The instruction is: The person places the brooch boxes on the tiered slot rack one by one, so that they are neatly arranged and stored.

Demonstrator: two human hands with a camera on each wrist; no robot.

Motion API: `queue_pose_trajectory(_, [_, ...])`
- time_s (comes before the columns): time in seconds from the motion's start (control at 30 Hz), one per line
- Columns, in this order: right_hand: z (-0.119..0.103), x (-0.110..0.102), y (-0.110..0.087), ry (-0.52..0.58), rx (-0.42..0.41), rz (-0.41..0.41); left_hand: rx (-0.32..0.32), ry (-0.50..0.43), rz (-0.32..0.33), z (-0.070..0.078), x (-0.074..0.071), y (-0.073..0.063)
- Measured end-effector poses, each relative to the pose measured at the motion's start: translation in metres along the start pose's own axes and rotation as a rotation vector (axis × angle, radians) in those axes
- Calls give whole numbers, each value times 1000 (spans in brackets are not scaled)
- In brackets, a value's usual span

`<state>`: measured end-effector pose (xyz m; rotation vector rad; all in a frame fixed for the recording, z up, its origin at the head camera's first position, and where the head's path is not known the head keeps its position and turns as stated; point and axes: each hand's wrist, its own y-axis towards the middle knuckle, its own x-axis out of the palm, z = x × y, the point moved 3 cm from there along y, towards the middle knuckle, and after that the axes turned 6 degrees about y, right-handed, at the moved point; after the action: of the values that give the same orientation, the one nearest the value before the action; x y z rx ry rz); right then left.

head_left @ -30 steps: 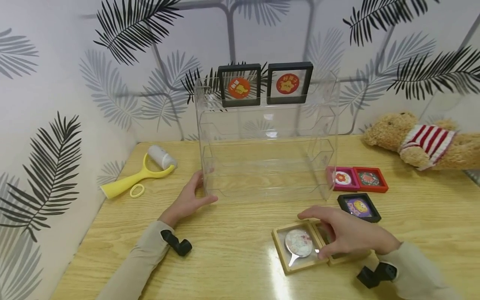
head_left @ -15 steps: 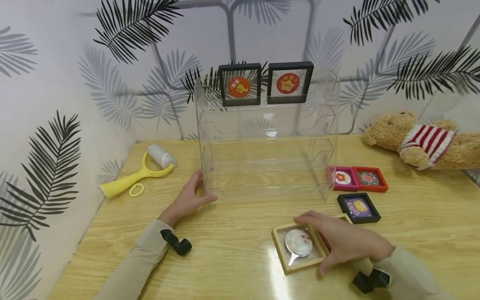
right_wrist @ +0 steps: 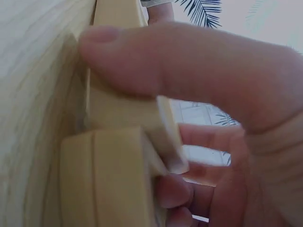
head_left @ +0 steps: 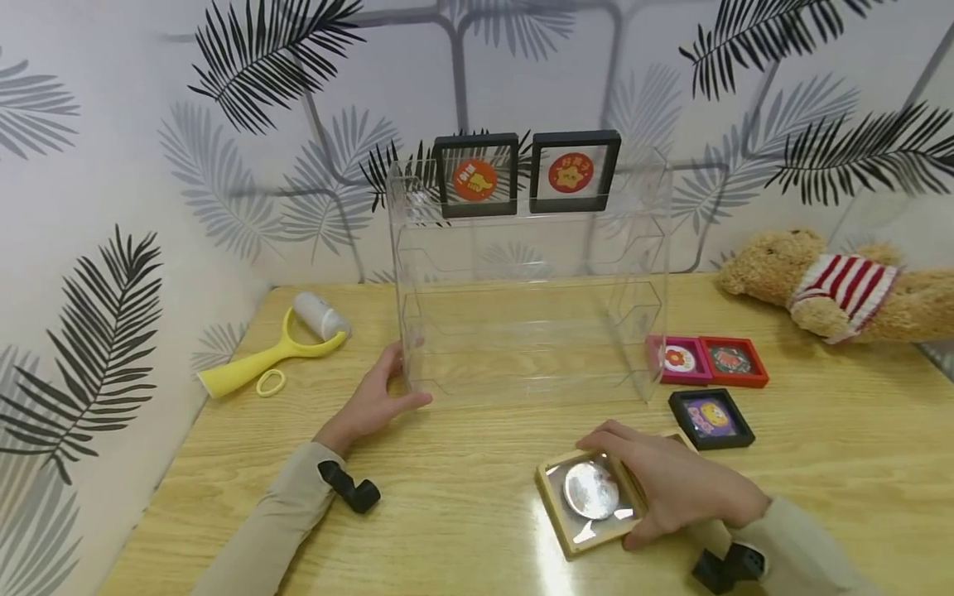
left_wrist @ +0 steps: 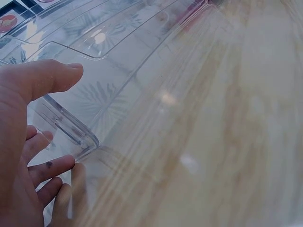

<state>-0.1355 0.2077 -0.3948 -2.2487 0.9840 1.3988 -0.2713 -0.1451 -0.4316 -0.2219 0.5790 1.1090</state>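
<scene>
- Clear plastic rack [head_left: 531, 319]: upright on the table [head_left: 462, 513].
- Black frame with thumb motif [head_left: 475, 180] and black frame with star motif [head_left: 572, 172]: side by side on the rack's top tier; judged done.
- Wooden frame with round inset [head_left: 591, 490]: before the rack, right of its middle, seemingly slightly tilted; gripped along its right part by the right hand [head_left: 678, 482], thumb near, fingers far.
- Second wooden frame [right_wrist: 106, 179]: before the rack, beside the first, mostly hidden by that hand; left over.
- Black frame with purple insert [head_left: 710, 418], pink frame [head_left: 681, 360], red frame [head_left: 734, 361]: flat, right of the rack; left over.
- Left hand [head_left: 375, 401]: at the rack's lower left corner, fingers touching it, thumb spread wide.
- Tally: two up, one gripped, four lying; judged under halfway.
</scene>
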Motion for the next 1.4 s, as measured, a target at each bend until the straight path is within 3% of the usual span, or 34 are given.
queue_pose_trajectory(0.2, [3,-3,-1,160,1,12,-2,-6,2,-2,0,-1])
queue_pose_trajectory(0.27, [6,-4,-1,283,-2,0,-1,-1,2,-2,0,-1])
queue_pose_trajectory(0.47, [14,-7,-1,799,11,-50,14,-4,3,-5,-1,-1])
queue_pose_trajectory(0.63, [19,-12,2,981,-45,26,25,-15,4,-4,-2,-3])
queue_pose_trajectory(0.73, [22,-14,8,958,-86,120,26,-15,6,-3,-3,-4])
queue_pose_trajectory(0.87, [22,-18,18,813,-165,250,31,-10,12,-4,-3,-5])
queue_pose_trajectory(1.1, [10,-31,44,705,-86,291,31,-11,4,0,-1,-3])
queue_pose_trajectory(1.27, [2,-50,63,666,-122,330,33,-20,-1,0,0,-1])
queue_pose_trajectory(1.4, [-1,-70,75,622,-98,373,37,-20,-2,0,0,-2])
